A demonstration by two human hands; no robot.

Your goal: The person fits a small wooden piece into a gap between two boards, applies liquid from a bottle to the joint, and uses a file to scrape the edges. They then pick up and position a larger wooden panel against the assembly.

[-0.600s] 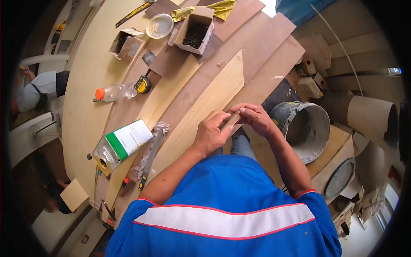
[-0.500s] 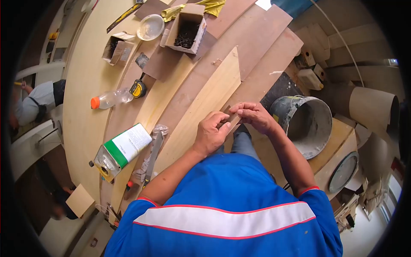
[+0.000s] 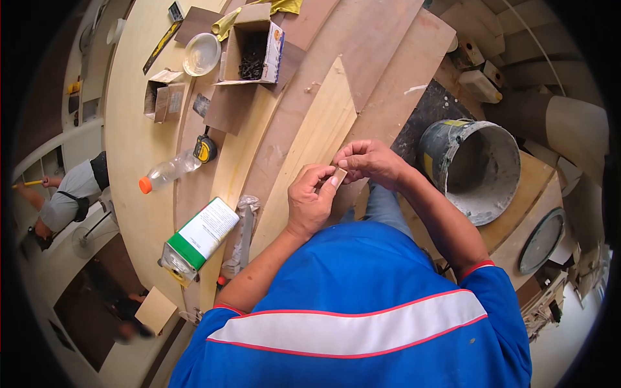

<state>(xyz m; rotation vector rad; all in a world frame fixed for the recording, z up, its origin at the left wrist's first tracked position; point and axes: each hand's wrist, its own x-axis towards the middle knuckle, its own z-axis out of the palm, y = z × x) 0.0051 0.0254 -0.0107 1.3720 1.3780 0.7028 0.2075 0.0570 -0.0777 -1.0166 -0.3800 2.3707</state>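
Pale-grained, pointed wooden board (image 3: pixel 317 132) at eleven o'clock; left hand (image 3: pixel 312 199) pinches a small, flat, brown strip (image 3: pixel 339 174), right hand (image 3: pixel 370 163), fingertips together, at its one o'clock end

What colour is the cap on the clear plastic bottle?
The cap is bright orange; it shows best in the head view.

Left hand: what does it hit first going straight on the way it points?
Probably the fingers of the right hand, just past the small piece in the left hand. One view only, so depth is unclear; they may already touch.
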